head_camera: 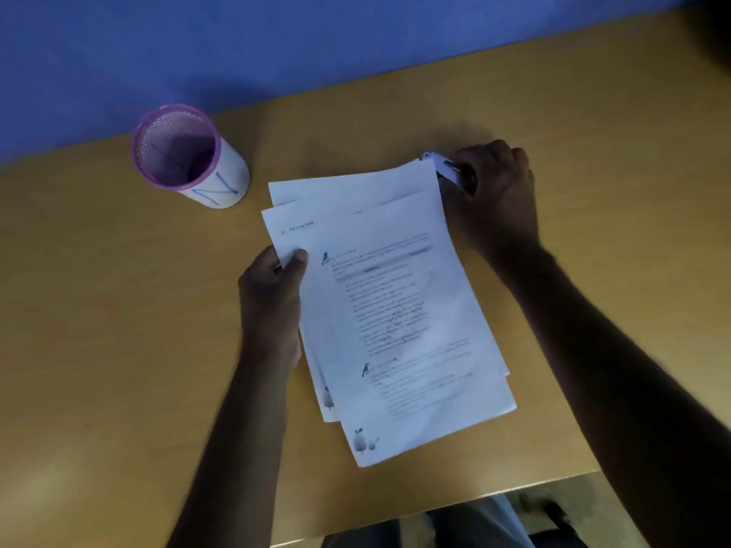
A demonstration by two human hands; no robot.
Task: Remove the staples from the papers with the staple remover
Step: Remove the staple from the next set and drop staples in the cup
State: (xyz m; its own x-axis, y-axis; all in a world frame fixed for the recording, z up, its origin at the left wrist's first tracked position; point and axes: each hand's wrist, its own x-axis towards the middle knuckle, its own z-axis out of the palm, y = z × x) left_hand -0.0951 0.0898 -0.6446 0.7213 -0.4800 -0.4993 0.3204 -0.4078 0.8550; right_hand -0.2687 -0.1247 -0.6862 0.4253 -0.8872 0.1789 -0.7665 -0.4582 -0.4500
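Observation:
A stack of printed white papers (pixel 391 310) lies slightly fanned on the wooden table (pixel 118 310). My left hand (pixel 273 302) pinches the top sheets at their left edge, thumb on the page. My right hand (pixel 494 191) is closed around a metal staple remover (pixel 447 170), whose jaws touch the far right corner of the papers. The staple itself is too small to make out.
A pink mesh pen holder (pixel 186 156) with a white paper label marked in blue stands at the back left. A blue wall runs behind the table. The table's near edge is just below the papers, with my legs beneath.

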